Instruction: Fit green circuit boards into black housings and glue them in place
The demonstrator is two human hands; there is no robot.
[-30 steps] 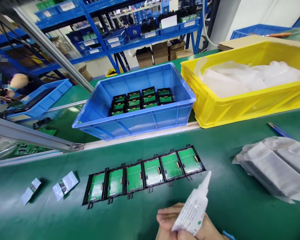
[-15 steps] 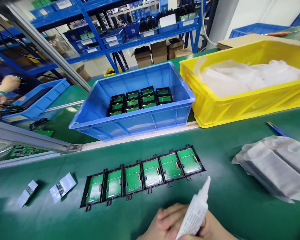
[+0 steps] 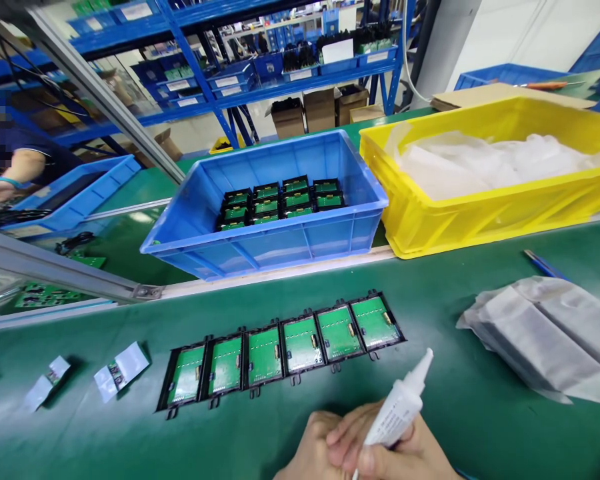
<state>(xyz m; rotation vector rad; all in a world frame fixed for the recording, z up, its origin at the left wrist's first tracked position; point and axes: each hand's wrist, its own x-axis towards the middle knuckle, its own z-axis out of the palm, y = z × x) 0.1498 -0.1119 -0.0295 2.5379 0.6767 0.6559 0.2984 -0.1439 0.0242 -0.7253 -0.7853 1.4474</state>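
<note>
At the bottom of the view my right hand [image 3: 400, 460] is closed round a white squeeze tube [image 3: 394, 417] with small print and a tapered nozzle. Its thumb lies across the front, and the nozzle points up and right. My left hand [image 3: 310, 443] is curled against the right fingers beside the tube; what it grips, if anything, is hidden. Beyond the hands lies a slanting row of several black frames [image 3: 244, 363], side by side, each with a green circuit board [image 3: 300, 343] inside. The nozzle tip is apart from the frames, just right of and below the row's right end.
Two small silvery pieces [image 3: 130, 363] lie on the green table at left. Behind stand a blue bin [image 3: 270, 250] of framed boards and a yellow bin [image 3: 480, 227] of white wrapping. A wrapped dark bundle [image 3: 545, 333] and a pen [image 3: 545, 265] lie right. A co-worker's arm [image 3: 27, 167] shows left.
The tube has shifted slightly right and tilted further over, with my right thumb now across its lower part. The view has moved a little; the framed boards look unchanged.
</note>
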